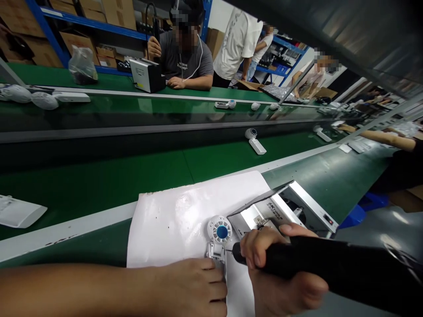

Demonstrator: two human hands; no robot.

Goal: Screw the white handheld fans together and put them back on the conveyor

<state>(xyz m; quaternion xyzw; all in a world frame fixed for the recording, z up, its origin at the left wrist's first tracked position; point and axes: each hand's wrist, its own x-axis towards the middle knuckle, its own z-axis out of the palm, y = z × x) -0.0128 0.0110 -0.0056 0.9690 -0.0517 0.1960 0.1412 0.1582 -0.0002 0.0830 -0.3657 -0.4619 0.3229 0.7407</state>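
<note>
A white plastic device (pixel 219 232) with a round, blue-centred head lies on a white sheet (pixel 172 220). My left hand (pixel 201 286) is closed over its lower part, which the fingers mostly hide. In my right hand (pixel 274 259) is a black electric screwdriver (pixel 304 259), held almost level. Its thin bit points left and reaches the hinge-like joint below the round head; I cannot tell whether it touches. Just behind my right hand stands a silver screw feeder (pixel 274 209) with lettering on its side.
A green conveyor belt (pixel 158 165) runs across in front, carrying another white device (pixel 256 143) and a white housing (pixel 21 212) at left. Across it, a seated person (pixel 191 57) holds a black tool beside a box (pixel 147 75). A co-worker's arm (pixel 380 137) reaches in from the right.
</note>
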